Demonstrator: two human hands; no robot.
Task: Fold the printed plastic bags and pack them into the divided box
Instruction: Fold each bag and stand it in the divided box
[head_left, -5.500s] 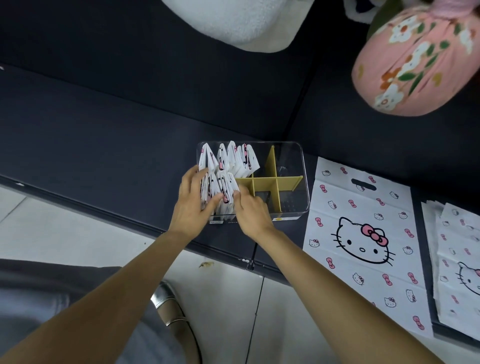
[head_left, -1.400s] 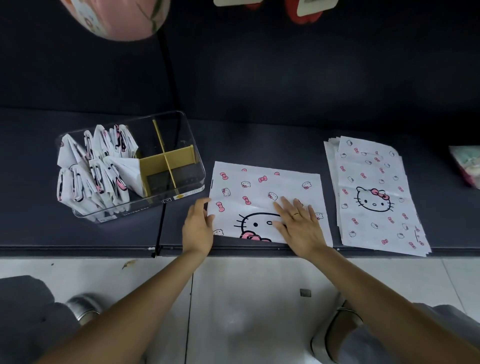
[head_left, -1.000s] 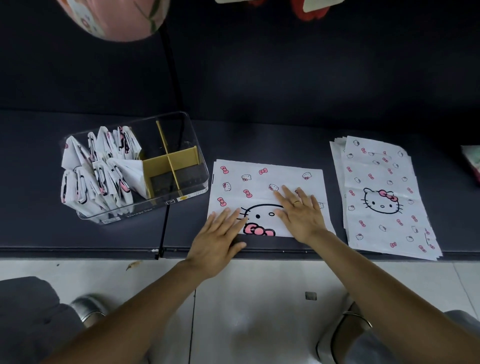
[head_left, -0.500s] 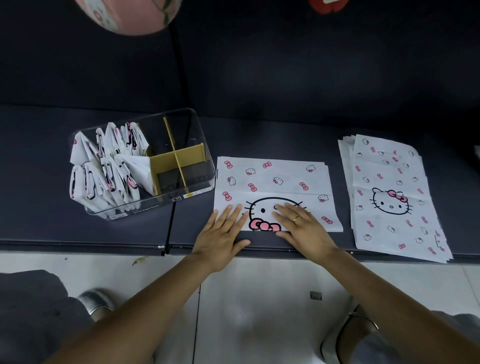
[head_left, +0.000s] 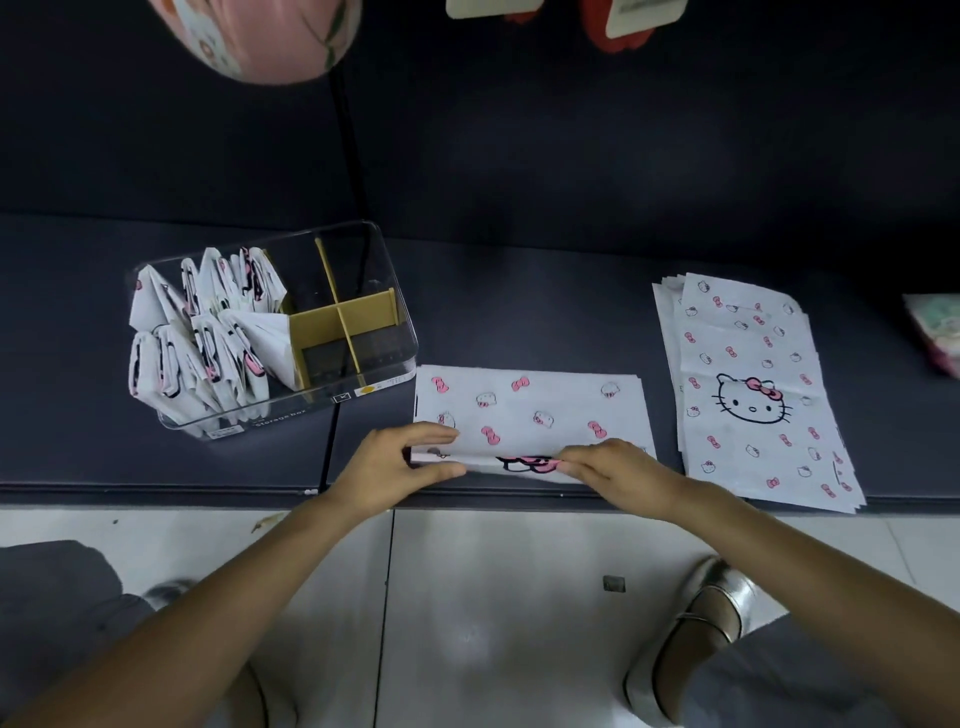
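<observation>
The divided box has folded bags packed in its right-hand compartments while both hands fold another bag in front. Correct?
Not quite. The head view shows the folded bags in the left compartments of the divided box; the right ones hold none. Both hands, left hand and right hand, do fold another bag.

I see both forearms bare, no sleeves. Left hand (head_left: 387, 470) & right hand (head_left: 618, 474): no gloves; can't make out a ring. Grey trousers at both knees, shiny silver flat shoes (head_left: 691, 629), thin strap across right one.
</observation>
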